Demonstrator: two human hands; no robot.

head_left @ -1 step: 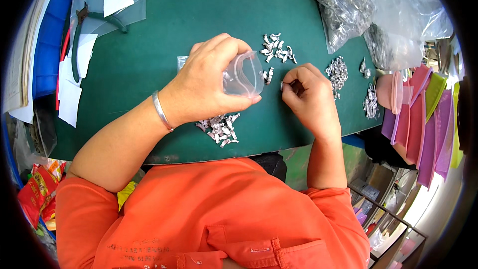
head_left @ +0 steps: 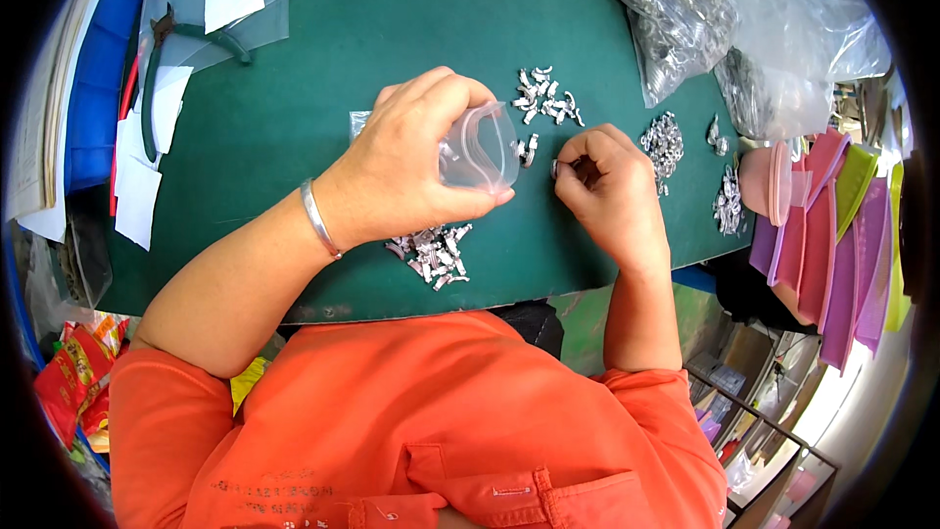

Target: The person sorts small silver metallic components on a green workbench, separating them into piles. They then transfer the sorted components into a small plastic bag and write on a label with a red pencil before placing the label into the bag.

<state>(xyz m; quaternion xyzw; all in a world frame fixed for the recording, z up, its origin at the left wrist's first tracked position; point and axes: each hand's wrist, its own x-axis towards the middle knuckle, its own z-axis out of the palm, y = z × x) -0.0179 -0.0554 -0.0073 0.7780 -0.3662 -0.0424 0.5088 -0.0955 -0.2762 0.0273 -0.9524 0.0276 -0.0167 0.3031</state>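
Left hand [head_left: 411, 162]: fingers wrapped around a small clear plastic zip bag [head_left: 478, 149], mouth held open
Right hand [head_left: 609, 191]: fingertips pinched narrowly on a tiny silver metal piece [head_left: 555, 169]
Green mat [head_left: 294, 108]: small heaps of silver metal clips [head_left: 434, 253]

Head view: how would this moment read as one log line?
left hand: holds open clear bag | right hand: pinches small metal part beside bag mouth | metal parts piled on green mat

Small assembly workshop, green work mat [head_left: 294, 108], heaps of metal parts [head_left: 546, 98], bagged stock [head_left: 676, 10]
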